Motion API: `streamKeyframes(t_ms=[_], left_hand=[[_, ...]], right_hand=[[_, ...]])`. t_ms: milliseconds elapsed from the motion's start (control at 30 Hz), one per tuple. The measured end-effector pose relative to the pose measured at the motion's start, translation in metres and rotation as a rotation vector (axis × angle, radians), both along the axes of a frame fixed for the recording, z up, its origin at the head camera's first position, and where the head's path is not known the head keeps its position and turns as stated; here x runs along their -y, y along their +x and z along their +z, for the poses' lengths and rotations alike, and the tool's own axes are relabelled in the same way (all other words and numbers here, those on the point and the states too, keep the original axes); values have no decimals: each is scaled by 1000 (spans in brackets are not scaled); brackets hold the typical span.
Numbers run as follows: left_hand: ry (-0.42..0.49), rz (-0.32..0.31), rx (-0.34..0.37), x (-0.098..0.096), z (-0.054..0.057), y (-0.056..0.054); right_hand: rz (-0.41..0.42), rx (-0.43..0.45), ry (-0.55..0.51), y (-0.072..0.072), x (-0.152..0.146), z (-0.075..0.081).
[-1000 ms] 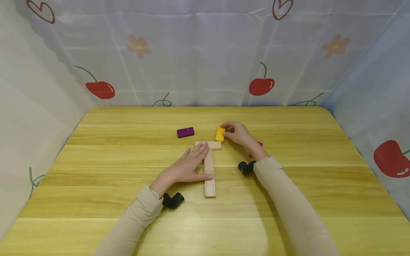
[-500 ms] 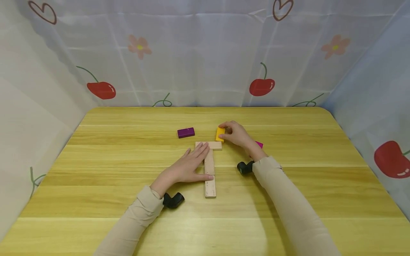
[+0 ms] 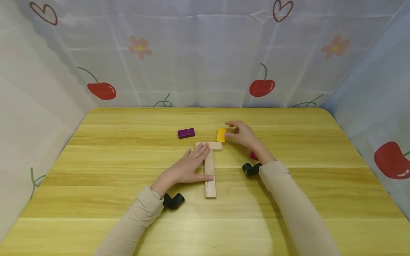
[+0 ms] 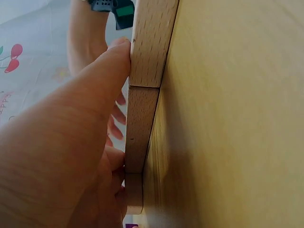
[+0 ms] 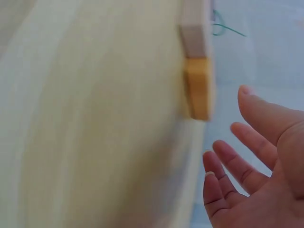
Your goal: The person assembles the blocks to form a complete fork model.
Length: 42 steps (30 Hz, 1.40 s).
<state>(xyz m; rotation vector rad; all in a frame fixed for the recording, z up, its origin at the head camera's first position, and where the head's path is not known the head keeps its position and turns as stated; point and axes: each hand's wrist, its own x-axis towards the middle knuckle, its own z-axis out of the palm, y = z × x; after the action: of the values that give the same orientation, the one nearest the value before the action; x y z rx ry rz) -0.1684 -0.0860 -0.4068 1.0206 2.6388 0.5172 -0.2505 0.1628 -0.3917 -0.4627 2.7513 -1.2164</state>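
Three plain wooden blocks form a T on the table: a crosswise block at the far end and two stem blocks end to end below it. My left hand rests on them, fingertips on the crosswise block and thumb on the stem. At the right end of the crosswise block lies a yellow block, set at an angle to it. Just right of it, my right hand is apart from it with fingers loosely bent; the right wrist view shows nothing between thumb and fingers.
A purple block lies behind the T, to the left. A pinkish-red block is mostly hidden under the right wrist. Black wrist cameras hang by both cuffs. A patterned curtain stands behind the table.
My right hand has let go of the yellow block and drawn slightly to the right. The yellow block stays at the end of the crosswise block. My left hand has not moved.
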Motion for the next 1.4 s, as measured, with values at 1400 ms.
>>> streamKeyframes(t_ms=[1400], left_hand=[[8, -8, -12, 1, -2, 1]], right_hand=[[-75, -82, 43, 74, -74, -13]])
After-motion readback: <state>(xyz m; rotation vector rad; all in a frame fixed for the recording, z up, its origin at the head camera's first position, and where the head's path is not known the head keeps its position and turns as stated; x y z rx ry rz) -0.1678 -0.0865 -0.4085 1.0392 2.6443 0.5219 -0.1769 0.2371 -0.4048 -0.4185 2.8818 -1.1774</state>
